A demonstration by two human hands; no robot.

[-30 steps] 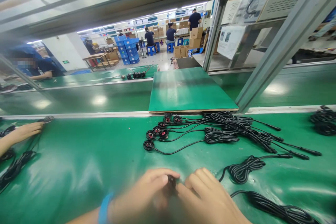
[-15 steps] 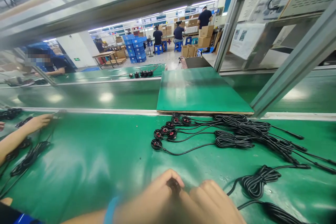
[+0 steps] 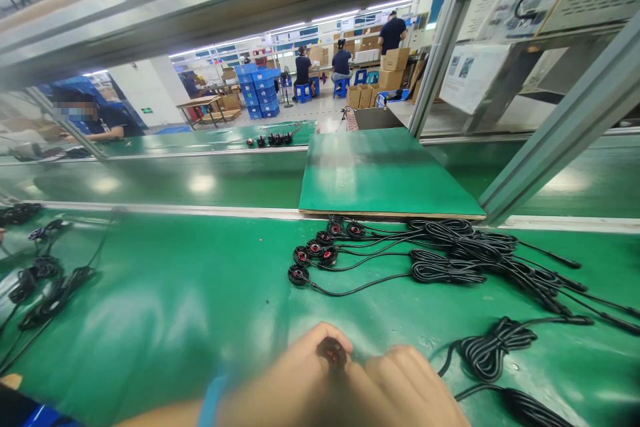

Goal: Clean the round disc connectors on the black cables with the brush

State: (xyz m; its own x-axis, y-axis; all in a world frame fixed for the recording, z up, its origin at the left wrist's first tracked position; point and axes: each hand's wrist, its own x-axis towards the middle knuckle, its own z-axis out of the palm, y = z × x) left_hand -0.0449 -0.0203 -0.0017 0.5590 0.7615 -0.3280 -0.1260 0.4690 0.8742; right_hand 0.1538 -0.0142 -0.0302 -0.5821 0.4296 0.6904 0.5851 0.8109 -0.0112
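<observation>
My left hand, with a blue band at its wrist, is closed round a small round black part with some red in it, low in the middle of the view. Right beside it, my right hand is curled against the same part; its fingertips are partly hidden and blurred. Two coiled black cables lie to the right of my right hand. Beyond my hands, several round black parts with red centres rest on the green table, their wires running right to bundled black cables.
A raised green board sits behind the cables. Metal posts slant up at the right. More black cables lie at the left, by a co-worker's fingertips at the edge. People work in the background.
The co-worker's arm at the left has drawn back out of view from the cables there. My hands have barely moved, and the black part between them shows more clearly.
</observation>
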